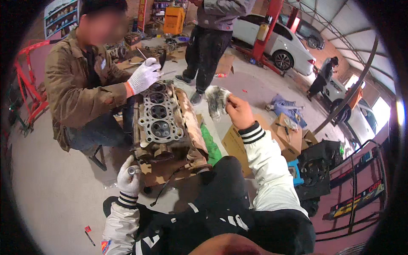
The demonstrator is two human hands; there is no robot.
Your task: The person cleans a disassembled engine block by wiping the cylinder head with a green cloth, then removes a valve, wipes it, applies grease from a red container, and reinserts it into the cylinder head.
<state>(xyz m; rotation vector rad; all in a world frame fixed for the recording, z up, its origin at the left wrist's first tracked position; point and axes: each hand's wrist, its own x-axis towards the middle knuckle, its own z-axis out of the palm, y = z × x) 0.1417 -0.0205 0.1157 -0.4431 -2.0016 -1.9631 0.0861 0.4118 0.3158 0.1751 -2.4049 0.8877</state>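
My bare right hand (240,111) is raised right of the engine, pinching a white knit glove (217,101) stained dark. The glove hangs limp from my fingertips over the floor. My left hand (128,176), in a white knit glove, is closed round a short metal socket (131,170), its round end facing up. That hand is close to the near left corner of a cylinder head (160,135), which lies with its round chambers upward. Across from me, a person's gloved hand (146,76) holds a thin rod above the head's far end.
Cardboard boxes (289,135) stand at the right, with tools and a blue cloth (285,108) about them. Green plastic (210,144) lies beside the engine. A second person (210,46) stands behind it. A red lift post (264,34) and white car (276,40) are farther back.
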